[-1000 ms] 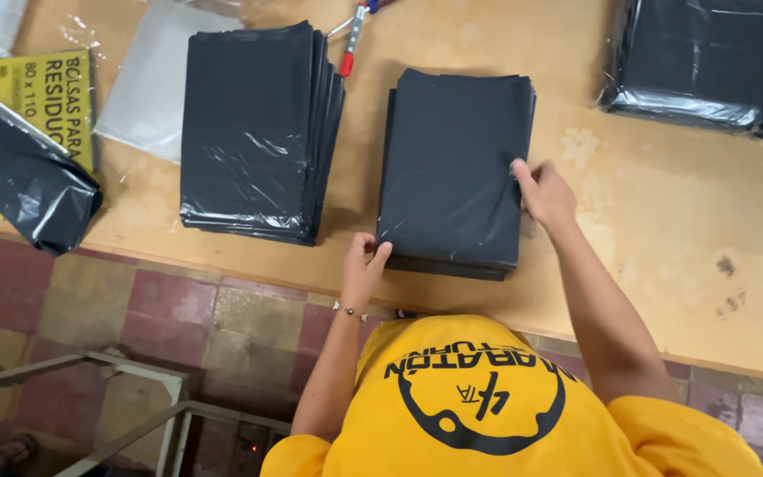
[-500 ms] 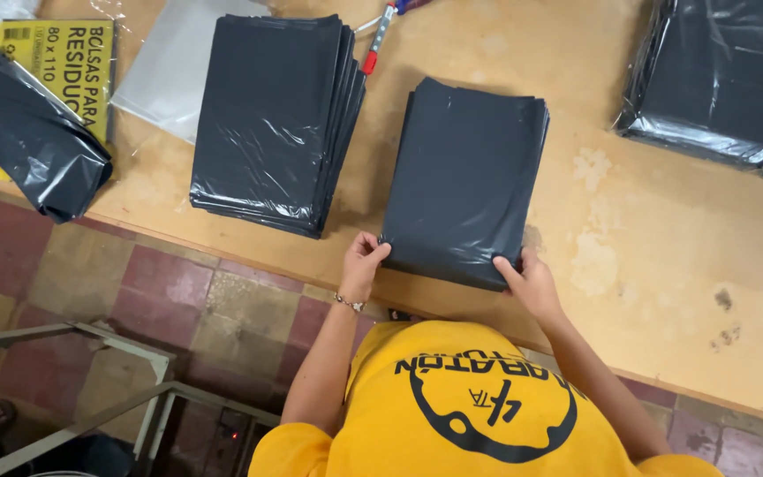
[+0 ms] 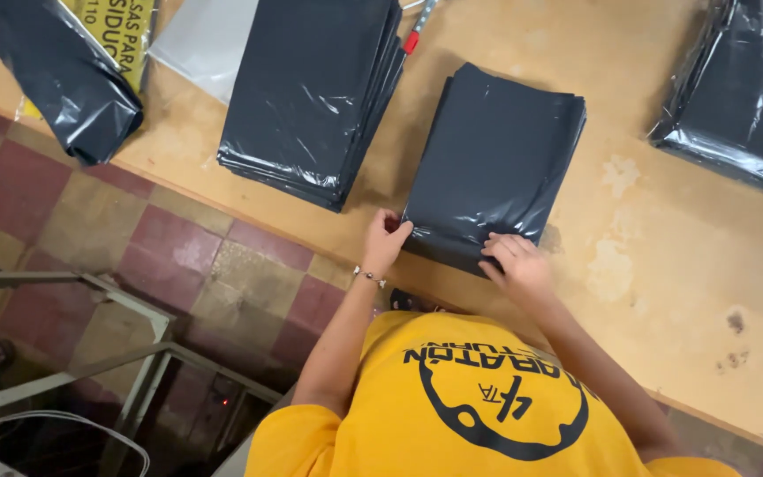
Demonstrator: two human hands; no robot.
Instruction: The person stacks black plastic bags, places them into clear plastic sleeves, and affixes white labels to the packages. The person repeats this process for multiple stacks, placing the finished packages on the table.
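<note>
On the wooden table [image 3: 664,291] I see the biggest item first: a tall stack of folded black bags [image 3: 311,88] at upper left, with a wrapped bundle of black bags [image 3: 739,97] well apart at the far right edge. Between them lies the smaller stack of black bags [image 3: 496,159] that both hands work on. I read its long axis as running from the near table edge up and slightly to the right, away from the person in the yellow shirt [image 3: 479,406], so its short near end faces them. A crumpled black bag [image 3: 64,75] hangs over the table's left edge on a yellow printed sheet [image 3: 121,31], beside a clear plastic sleeve [image 3: 205,40]. A red-and-white pen [image 3: 412,31] peeks out just right of the tall stack. The left hand [image 3: 383,243] is curled, fingers pinching the stack's near left corner. The right hand [image 3: 516,263] lies flat with fingers pressed on the near right end, not clenched.
</note>
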